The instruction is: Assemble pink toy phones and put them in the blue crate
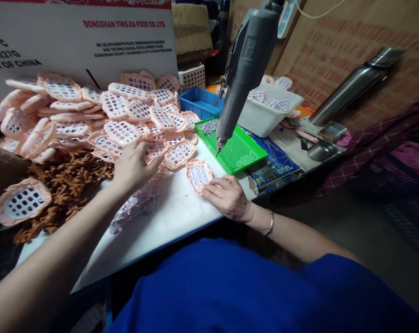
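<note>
My right hand (228,196) holds the edge of a pink-rimmed plastic piece (200,175) with a pale grid of cells; it lies on the white tabletop (181,208). My left hand (133,165) reaches to the front of a heap of similar pink plastic pieces (122,132), thumb apart from the fingers, with nothing visibly held. Small clear pinkish parts (136,208) lie beside my left forearm. Above the table hangs a grey electric screwdriver (246,60), its tip pointing down close to a green perforated tray (242,150) with small metal screws (209,126) in one corner.
Brown plastic pieces (67,189) are heaped at the left, with one pink piece (22,202) on top. Behind stand a blue bin (200,104), a white tub (261,118) of small parts and a large printed carton (81,41). A steel flask (351,88) leans at the right.
</note>
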A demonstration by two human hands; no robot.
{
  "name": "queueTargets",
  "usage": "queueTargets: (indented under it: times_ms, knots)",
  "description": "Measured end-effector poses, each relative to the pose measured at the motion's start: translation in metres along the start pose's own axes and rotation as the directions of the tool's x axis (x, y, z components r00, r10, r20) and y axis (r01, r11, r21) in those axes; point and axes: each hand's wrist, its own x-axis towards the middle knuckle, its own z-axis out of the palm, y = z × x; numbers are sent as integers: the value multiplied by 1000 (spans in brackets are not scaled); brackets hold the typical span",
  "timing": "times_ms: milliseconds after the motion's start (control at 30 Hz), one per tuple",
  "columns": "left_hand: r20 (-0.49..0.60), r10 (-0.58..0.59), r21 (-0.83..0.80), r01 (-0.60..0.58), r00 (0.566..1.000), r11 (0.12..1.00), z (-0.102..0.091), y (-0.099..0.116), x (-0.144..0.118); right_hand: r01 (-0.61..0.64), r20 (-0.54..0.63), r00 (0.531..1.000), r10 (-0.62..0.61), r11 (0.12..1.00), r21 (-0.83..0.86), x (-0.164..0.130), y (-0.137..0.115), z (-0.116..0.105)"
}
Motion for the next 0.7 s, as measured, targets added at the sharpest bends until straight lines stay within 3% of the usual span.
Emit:
queueTargets:
  times_ms: [33, 133, 367, 533, 700]
  knots:
    - [84, -17, 158, 3, 996, 987, 3, -1, 13, -2, 38, 999, 3, 1000, -23, 0, -1, 3]
    - [193, -71, 312, 8, 979, 950, 14, 0, 37, -25, 143, 989, 37, 996, -82, 1, -3, 9]
    - [285, -166, 380, 47, 944, 924, 18, -6, 42, -83, 346, 930, 121, 989, -123, 8, 8, 24]
    - [279, -193, 271, 116, 941, 956, 10, -5, 41, -117, 371, 917, 145, 988, -96, 19, 8, 33]
    - [62, -161, -151, 169, 985, 974, -19, 7, 28, -149, 196, 971, 134, 987, 63, 27, 4, 30]
